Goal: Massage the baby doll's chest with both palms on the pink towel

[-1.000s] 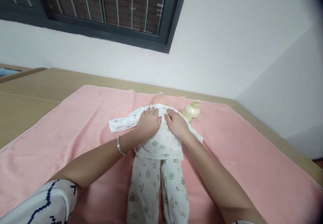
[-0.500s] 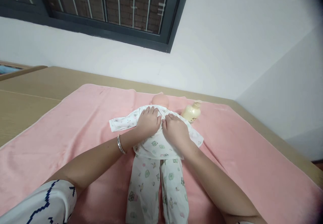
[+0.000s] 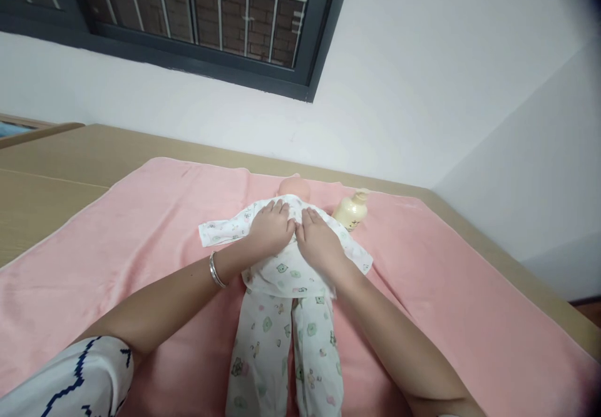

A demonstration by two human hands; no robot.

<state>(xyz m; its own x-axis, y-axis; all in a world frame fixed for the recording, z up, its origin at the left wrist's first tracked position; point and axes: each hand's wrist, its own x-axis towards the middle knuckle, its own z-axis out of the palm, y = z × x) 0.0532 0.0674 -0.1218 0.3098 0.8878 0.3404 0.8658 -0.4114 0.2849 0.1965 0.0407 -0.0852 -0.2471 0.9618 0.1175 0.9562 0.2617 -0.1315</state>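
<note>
A baby doll lies stretched out, its smooth rounded head [image 3: 294, 188] at the far end. It wears a white printed top [image 3: 291, 273] with the sleeves spread sideways, and matching trousers [image 3: 265, 348]. Flat on the upper left part of the top rests my left hand [image 3: 271, 228], fingers extended. My right hand [image 3: 320, 240] lies likewise on the upper right part, its fingers straight. The two thumbs meet or nearly meet at the middle. Neither hand grips anything. The doll's face is not visible.
Beside the right sleeve a cream pump bottle [image 3: 351, 211] stands on the pink cloth [image 3: 141, 229]. Under the cloth is a wooden surface [image 3: 51, 198], bordered by a white wall [image 3: 385, 91]. A dark-framed window [image 3: 201, 60] is above.
My right hand's fingers, slightly bent before, now stretch out flatter and further up the top. The left hand stays in about the same place. The whole view has shifted slightly.
</note>
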